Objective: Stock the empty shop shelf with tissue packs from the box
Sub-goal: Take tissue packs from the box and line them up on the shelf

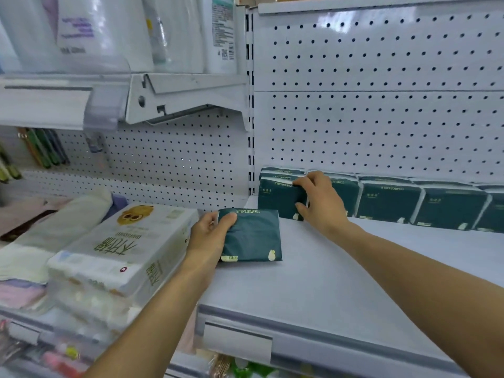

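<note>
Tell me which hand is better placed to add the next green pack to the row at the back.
Left. The left hand already holds a loose pack, while the right hand is busy gripping the stack.

"COMFORTABLE" is printed on the green tissue packs [252,236].

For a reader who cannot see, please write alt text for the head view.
Two bare hands stock a white shelf: the left hand holds a green pack, the right hand grips the end pack of a back row.
</note>
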A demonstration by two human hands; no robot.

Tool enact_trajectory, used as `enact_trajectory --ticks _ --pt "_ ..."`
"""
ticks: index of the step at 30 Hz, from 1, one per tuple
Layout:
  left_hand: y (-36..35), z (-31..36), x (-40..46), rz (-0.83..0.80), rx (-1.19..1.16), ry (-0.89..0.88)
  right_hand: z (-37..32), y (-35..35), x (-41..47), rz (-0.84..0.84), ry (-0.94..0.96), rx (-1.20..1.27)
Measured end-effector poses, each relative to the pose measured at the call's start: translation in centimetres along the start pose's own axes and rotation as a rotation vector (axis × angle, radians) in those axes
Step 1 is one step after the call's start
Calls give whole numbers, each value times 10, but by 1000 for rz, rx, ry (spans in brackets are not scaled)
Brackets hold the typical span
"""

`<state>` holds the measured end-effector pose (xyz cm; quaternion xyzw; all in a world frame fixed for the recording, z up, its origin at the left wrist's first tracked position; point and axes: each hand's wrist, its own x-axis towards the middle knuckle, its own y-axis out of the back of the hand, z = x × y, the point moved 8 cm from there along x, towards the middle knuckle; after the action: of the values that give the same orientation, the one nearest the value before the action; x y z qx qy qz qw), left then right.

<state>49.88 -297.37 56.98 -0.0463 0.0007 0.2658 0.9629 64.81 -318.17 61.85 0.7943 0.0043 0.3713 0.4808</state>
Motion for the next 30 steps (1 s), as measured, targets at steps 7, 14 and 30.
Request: enact_trajectory --ticks 7,14,30 --pt "-5 1 6 -6 41 -24 -11 19 -5 133 32 23" --pt "-49 18 -6 -159 28 -134 -49 26 -52 -370 -104 804" --pt "-117 13 76 -102 702 -449 67 71 -55 89 -4 -13"
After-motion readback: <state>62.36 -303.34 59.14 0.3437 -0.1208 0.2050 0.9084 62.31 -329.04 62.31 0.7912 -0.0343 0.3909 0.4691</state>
